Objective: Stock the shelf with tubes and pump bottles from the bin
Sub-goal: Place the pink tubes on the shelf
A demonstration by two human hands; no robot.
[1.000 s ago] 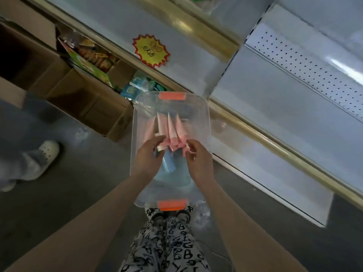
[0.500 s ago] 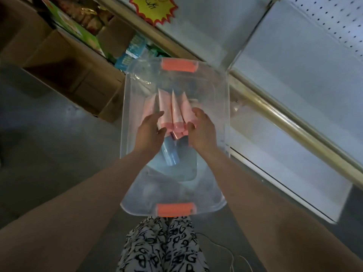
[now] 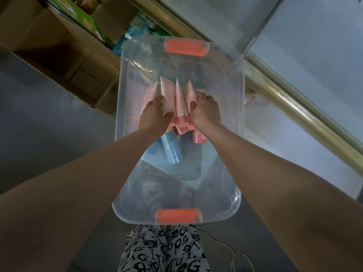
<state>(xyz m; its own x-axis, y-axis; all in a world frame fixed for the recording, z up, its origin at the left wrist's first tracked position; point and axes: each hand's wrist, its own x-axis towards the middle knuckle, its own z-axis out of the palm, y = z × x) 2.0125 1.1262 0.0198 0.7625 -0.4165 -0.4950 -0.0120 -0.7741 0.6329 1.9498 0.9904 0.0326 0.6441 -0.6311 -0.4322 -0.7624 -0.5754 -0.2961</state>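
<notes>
A clear plastic bin [image 3: 237, 107] with orange handles sits on the floor in front of me. Inside it, several pink tubes [image 3: 179, 99] stand bunched together, crimped ends up and pink caps down. My left hand [image 3: 155, 114] presses the bunch from the left and my right hand [image 3: 205, 111] from the right, so both hands clasp the tubes between them. A light blue bottle [image 3: 171, 149] lies on the bin floor just under my wrists. One pink cap [image 3: 199, 136] pokes out below my right wrist.
A white shelf [image 3: 314, 79] with a brass-coloured front rail [image 3: 284, 95] runs along the right. Cardboard boxes [image 3: 59, 54] with packaged goods stand at the upper left. My patterned trousers [image 3: 163, 250] show below the bin, and a thin white cord [image 3: 233, 254] lies on the grey floor.
My head has come lower and closer to the bin. Both hands have closed in on the pink tubes, squeezing the bunch tighter between them.
</notes>
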